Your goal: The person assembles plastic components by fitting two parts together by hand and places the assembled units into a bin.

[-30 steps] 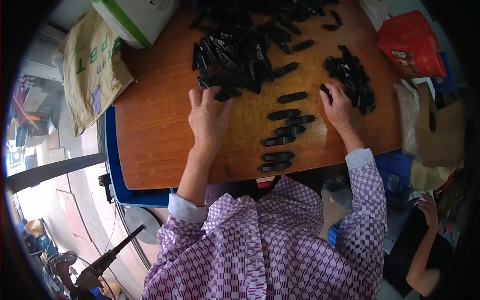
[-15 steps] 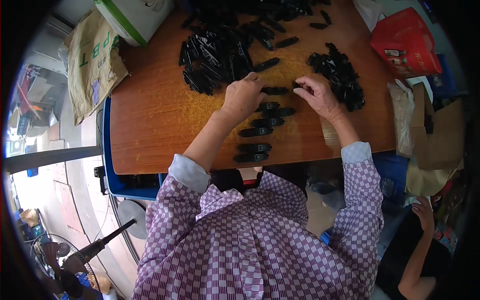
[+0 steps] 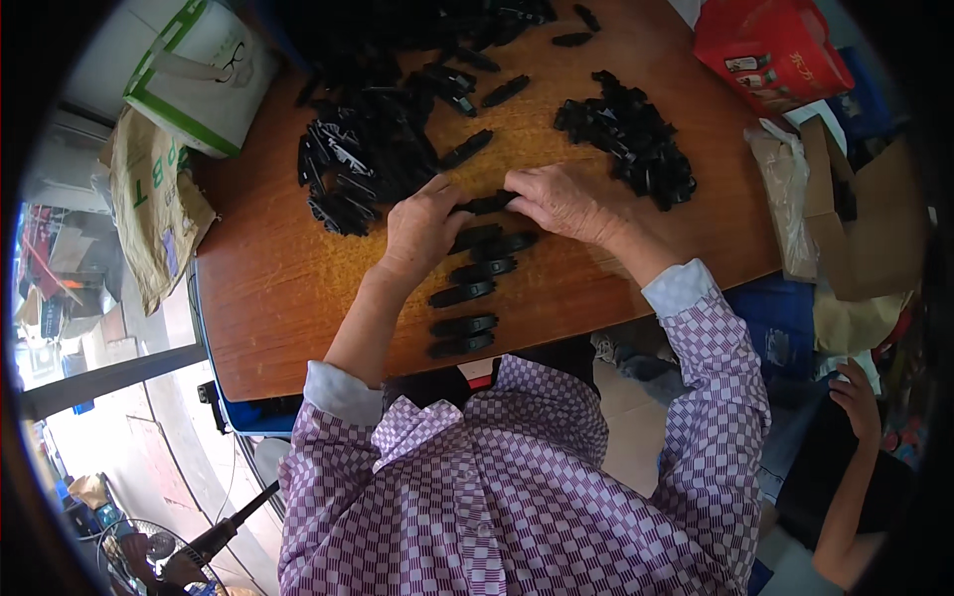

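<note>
A slim black plastic part (image 3: 485, 205) lies between my two hands, just above the table. My left hand (image 3: 422, 230) pinches its left end. My right hand (image 3: 558, 203) is closed at its right end, with the fingertips pressed there; the small black piece in them is mostly hidden. Below the hands, several similar black parts (image 3: 463, 294) lie in a staggered column running toward the table's near edge. A large heap of long black parts (image 3: 383, 149) is up and left of my hands. To the right is a pile of small black pieces (image 3: 636, 144).
The brown wooden table (image 3: 606, 288) carries everything. A white and green bag (image 3: 214, 79) and a tan sack (image 3: 149, 209) stand at its left. On the right are a red bag (image 3: 770, 60) and a cardboard box (image 3: 870, 233). Another person's arm (image 3: 855, 447) shows lower right.
My right hand has moved left with its small black piece and now meets the right end of the part in my left hand. The whole view has shifted a little.
</note>
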Motion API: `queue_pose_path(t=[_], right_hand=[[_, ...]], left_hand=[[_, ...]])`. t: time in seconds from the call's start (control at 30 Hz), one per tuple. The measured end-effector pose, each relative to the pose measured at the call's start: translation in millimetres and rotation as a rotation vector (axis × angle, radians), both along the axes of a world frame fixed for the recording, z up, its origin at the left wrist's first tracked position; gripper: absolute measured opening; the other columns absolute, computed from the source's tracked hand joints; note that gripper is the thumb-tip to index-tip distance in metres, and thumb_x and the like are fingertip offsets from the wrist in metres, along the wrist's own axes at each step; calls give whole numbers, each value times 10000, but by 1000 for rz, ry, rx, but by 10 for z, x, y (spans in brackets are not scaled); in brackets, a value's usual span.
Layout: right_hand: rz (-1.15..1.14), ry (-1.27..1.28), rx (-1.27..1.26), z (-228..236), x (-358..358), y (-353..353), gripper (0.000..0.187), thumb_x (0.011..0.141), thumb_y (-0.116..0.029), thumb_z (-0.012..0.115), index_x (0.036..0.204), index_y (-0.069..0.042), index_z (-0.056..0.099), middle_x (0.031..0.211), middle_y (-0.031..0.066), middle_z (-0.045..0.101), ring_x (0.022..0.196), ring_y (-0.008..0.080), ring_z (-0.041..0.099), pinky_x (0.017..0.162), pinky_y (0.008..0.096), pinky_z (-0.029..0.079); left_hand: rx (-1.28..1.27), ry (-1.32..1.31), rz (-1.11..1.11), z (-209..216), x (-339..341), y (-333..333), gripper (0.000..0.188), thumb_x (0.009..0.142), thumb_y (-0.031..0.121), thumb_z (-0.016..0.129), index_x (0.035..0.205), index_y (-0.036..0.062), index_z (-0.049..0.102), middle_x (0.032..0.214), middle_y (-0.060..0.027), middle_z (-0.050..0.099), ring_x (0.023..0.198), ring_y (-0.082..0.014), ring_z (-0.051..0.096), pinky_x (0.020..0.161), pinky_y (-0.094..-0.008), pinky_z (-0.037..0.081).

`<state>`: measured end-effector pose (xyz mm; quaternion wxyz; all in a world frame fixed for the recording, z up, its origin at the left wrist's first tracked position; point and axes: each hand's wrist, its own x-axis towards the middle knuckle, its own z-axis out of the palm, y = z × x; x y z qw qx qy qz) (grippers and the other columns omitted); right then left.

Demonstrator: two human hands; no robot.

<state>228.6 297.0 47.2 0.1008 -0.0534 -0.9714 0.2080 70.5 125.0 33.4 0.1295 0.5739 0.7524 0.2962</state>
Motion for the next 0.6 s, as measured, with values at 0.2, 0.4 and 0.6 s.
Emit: queue_pose_path(t=[0.2, 0.4, 0.6], right_hand=[[-31, 2, -17, -16, -84, -205, 200, 857, -225, 700, 898, -69, 581, 780, 118, 679, 757, 337, 670, 671, 438, 530], [-424, 195, -232, 261, 283, 179, 184, 866, -214, 711, 963, -72, 647, 770, 87, 658, 727, 307, 652, 674, 407, 528], [-558, 181, 359, 100, 535, 703, 203, 854, -191, 720, 983, -42, 672, 941, 108, 621, 904, 305, 615, 776, 412, 512]], left_hand=[[-50, 46, -18, -6, -49, 14, 194, 829, 196, 703, 992, 94, 676, 1013, -67, 614, 906, -327, 644, 757, -431, 521], [-26, 80, 16, 103, -1, -29, 196, 822, 208, 713, 980, 96, 679, 995, -72, 600, 886, -322, 640, 731, -423, 515], [143, 362, 139, 257, -149, 331, 218, 814, 228, 726, 957, 70, 681, 964, -85, 577, 902, -309, 597, 731, -416, 492]])
